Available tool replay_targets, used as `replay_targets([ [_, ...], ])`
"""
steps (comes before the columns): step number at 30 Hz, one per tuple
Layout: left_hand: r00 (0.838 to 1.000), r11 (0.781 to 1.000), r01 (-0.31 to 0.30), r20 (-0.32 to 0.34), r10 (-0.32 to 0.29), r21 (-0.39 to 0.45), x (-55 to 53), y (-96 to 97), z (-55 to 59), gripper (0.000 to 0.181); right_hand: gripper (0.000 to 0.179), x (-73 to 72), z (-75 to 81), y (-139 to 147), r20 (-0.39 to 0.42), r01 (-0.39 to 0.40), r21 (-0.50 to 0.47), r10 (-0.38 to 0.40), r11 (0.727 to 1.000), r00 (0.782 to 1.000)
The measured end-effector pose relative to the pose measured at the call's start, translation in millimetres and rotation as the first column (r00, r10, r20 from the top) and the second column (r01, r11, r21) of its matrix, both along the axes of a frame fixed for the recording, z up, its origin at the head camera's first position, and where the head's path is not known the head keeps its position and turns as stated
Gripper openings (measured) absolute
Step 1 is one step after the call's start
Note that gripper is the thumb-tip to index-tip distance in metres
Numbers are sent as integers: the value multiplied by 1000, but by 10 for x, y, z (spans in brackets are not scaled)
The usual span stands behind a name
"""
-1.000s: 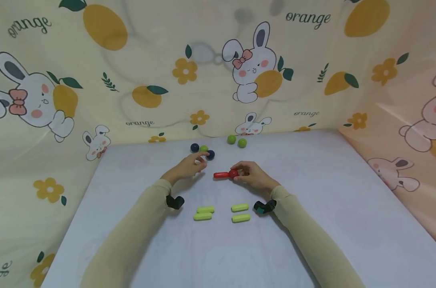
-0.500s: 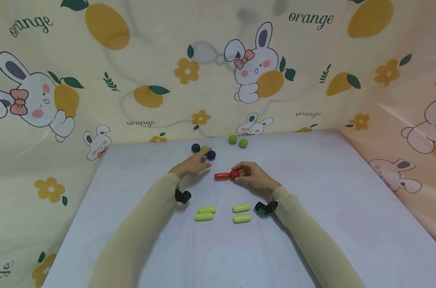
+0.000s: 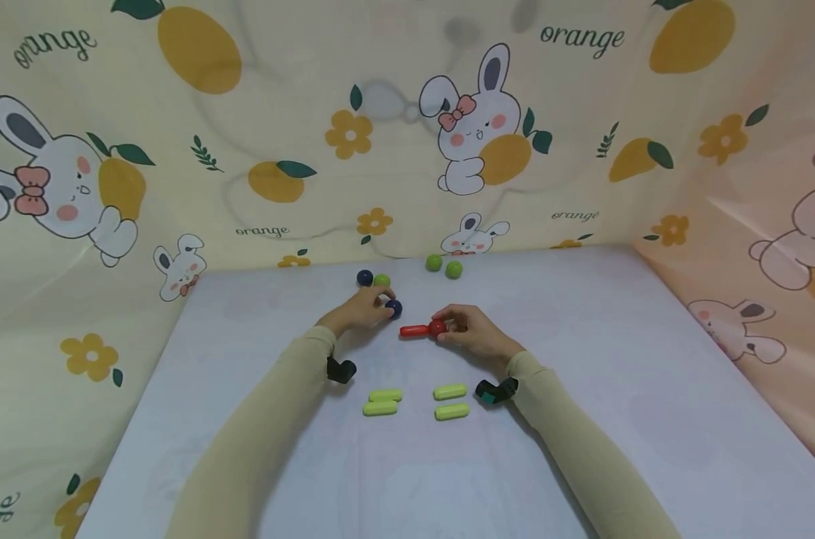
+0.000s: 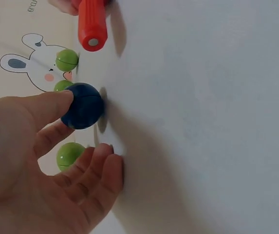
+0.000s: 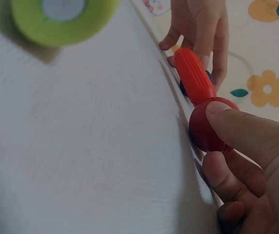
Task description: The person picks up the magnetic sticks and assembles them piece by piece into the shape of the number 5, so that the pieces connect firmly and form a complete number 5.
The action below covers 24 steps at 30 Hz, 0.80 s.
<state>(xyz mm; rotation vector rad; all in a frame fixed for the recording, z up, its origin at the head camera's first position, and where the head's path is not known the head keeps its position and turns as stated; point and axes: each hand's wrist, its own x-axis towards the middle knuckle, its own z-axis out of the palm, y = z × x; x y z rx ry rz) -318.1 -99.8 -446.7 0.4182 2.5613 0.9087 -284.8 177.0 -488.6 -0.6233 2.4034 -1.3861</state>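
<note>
My left hand (image 3: 363, 309) pinches a dark blue ball (image 4: 84, 106) between thumb and index finger, its other fingers spread loosely below. My right hand (image 3: 473, 329) grips a dark red ball (image 5: 208, 126) with thumb and fingers. A red ribbed rod (image 5: 194, 75) joins that ball and points left, toward the blue ball. In the left wrist view, the rod's end (image 4: 93, 42) shows a small silvery disc. The blue ball is just above and left of the rod's free end in the head view.
Behind my left hand lie another dark blue ball (image 3: 364, 278) and a green ball (image 3: 382, 280). Two green balls, one nearer (image 3: 453, 269), sit at the table's back edge. Several yellow-green rods (image 3: 450, 411) lie in front of my hands on the white table (image 3: 407, 479).
My left hand reached over the near blue ball, took hold of it, and drew it toward me, away from the green ball. The right hand with the red ball and rod stayed in place.
</note>
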Motion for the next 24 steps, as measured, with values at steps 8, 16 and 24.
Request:
replay_targets([
  [8, 999, 1000, 27, -27, -27, -2, 25, -21, -19, 35, 37, 8, 25, -17, 2, 5, 7, -5, 1000, 1000],
  [16, 1000, 995, -24, 12, 23, 101, 76, -106, -1, 37, 38, 52, 51, 4, 4, 28, 38, -28, 999, 1000],
  [24, 1000, 987, -22, 18, 20, 158, 122, -249, 2, 34, 38, 75, 99, -42, -15, 11, 24, -10, 1000, 1000],
])
